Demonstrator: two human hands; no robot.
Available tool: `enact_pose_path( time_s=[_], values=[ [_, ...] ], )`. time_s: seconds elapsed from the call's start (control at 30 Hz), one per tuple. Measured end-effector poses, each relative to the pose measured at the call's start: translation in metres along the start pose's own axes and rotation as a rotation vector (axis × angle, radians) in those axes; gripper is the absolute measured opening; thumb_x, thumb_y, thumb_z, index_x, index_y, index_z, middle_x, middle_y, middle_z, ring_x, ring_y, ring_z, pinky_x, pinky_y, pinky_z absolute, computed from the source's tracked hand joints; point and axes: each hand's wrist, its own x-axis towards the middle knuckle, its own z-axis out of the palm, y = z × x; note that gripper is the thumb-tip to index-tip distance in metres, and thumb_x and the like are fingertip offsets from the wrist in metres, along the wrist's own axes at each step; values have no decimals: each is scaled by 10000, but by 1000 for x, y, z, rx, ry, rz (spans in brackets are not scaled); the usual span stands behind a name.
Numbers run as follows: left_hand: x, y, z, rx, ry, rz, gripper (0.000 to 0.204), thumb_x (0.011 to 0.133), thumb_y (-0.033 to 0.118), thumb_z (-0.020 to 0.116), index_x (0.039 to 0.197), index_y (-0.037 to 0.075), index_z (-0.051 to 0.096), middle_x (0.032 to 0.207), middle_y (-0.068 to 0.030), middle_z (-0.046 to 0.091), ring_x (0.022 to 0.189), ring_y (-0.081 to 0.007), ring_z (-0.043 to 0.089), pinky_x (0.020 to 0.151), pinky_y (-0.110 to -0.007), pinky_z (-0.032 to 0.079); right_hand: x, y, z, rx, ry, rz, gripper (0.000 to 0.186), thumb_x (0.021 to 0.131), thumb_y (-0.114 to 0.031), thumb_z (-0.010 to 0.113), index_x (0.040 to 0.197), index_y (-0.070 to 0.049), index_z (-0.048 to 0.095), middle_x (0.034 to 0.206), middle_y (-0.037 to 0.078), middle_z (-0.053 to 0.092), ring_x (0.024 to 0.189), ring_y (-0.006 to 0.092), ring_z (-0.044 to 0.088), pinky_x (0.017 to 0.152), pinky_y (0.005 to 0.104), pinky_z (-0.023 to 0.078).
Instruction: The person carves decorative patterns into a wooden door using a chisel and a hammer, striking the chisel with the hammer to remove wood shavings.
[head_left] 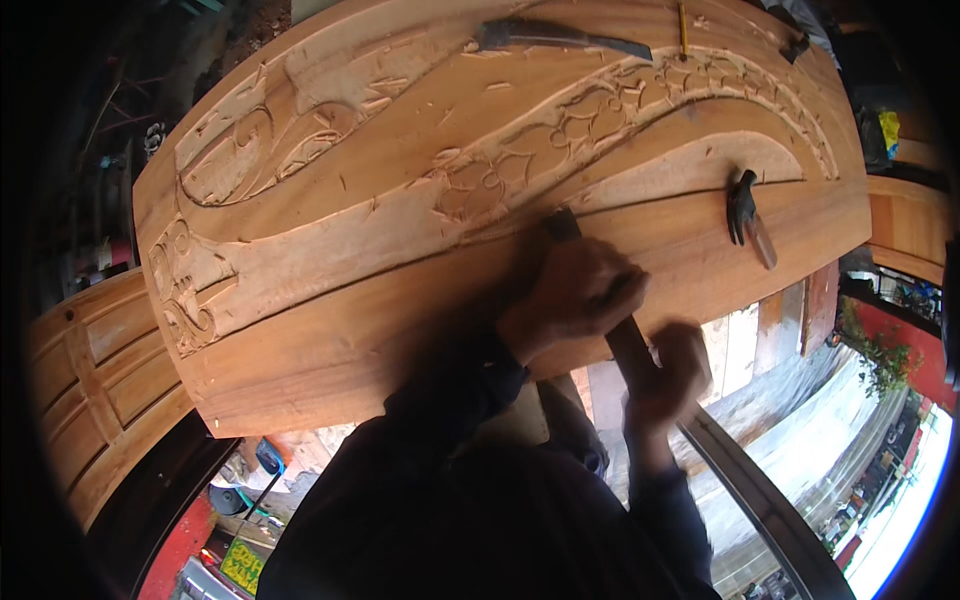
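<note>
A large carved wooden panel [380,330] lies before me, with scrollwork and a floral band [560,135] cut into it. Both of my hands are closed around one long, dark, flat tool [628,350] slanting across the panel's near edge. My left hand [575,292] wraps it close to its dark far end, which sits at the groove below the carved band. Lower down and nearer my body, my right hand [680,372] grips the other end. Shadow and slight blur hide the tool's exact kind.
To the right on the panel lies a claw hammer [743,210]. Another long dark tool [565,38] rests near the far edge, beside a thin yellow stick [683,30]. Wood chips are scattered over the carving. A panelled wooden door [100,370] stands at the left.
</note>
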Motion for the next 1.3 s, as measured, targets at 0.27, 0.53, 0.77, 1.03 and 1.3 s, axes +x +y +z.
enact_pose_path(
  time_s=[0.27,0.53,0.77,1.03,1.3],
  values=[
    [-16,11,-18,87,333,400,234,955,145,556,737,87,617,702,-67,629,623,-277,598,642,-430,458,10,-47,3,138,-460,214,324,852,49,675,1169,9,615,1274,175,608,1022,389,685,788,423,570],
    [9,5,-8,132,-169,106,339,975,249,486,731,48,605,695,-138,599,669,-367,583,693,-455,470,21,-28,-8,161,-591,350,478,823,133,620,1297,71,612,1232,211,584,927,273,691,755,379,570],
    [8,-15,-8,-165,-104,95,323,934,264,547,658,100,507,619,-117,544,597,-357,575,576,-454,452,29,-32,6,-70,-545,-62,395,857,137,622,1247,80,646,1228,200,563,845,229,645,669,360,524],
    [24,0,3,-23,-52,17,306,902,271,584,637,120,551,609,-108,548,633,-356,592,642,-492,473,45,-9,-1,139,-509,333,265,985,-20,642,1248,13,644,1037,100,642,663,98,581,544,249,452],
    [15,3,-2,97,209,283,192,851,197,589,679,114,572,651,-64,569,596,-308,557,605,-445,455,48,-25,-11,131,-558,239,288,1007,-68,648,1287,-3,638,1008,199,702,927,343,731,763,408,571]
  ],
)
